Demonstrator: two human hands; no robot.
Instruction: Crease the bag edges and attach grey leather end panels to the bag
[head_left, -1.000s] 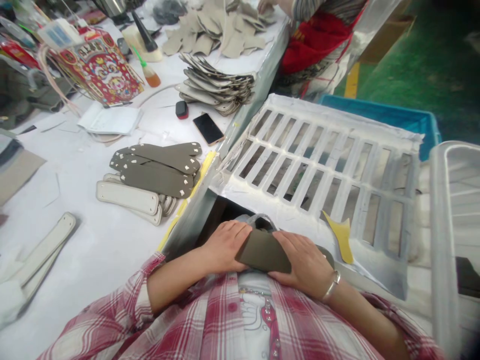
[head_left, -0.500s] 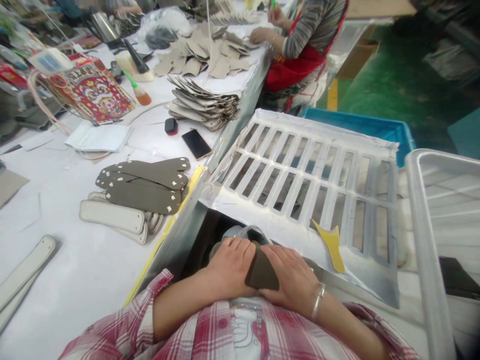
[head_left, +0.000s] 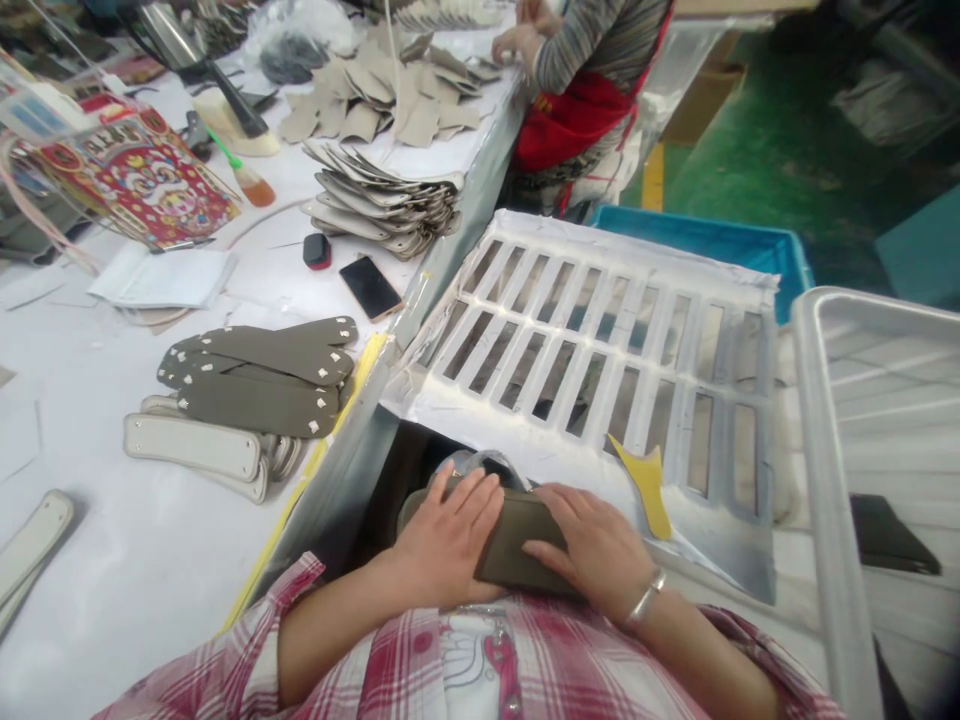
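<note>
On my lap lies an olive-green, round-ended strip point(head_left: 517, 545), partly covered by both hands. My left hand point(head_left: 446, 545) rests over its left part, fingers stretched out and slightly spread, the thumb along the near edge. At the right end, my right hand point(head_left: 600, 550) holds the strip, its fingers over the far side and the thumb on the upper face. Behind the left fingertips shows a clear, curved plastic edge point(head_left: 487, 462), mostly hidden. Similar olive strips point(head_left: 255, 375) with white spots at their ends are stacked on the table at left, above pale grey strips point(head_left: 191, 445).
A white slatted rack point(head_left: 600, 340) bears a yellow piece point(head_left: 645, 487). Right of it stands a translucent bin point(head_left: 810, 420), with a blue crate point(head_left: 784, 250) behind. A phone point(head_left: 370, 288) and stacked pieces point(head_left: 382, 205) lie on the table; a co-worker point(head_left: 577, 100) sits beyond.
The left fingers have spread and straightened, the hands are farther apart, and more of the olive strip shows between them. The whole view has shifted slightly.
</note>
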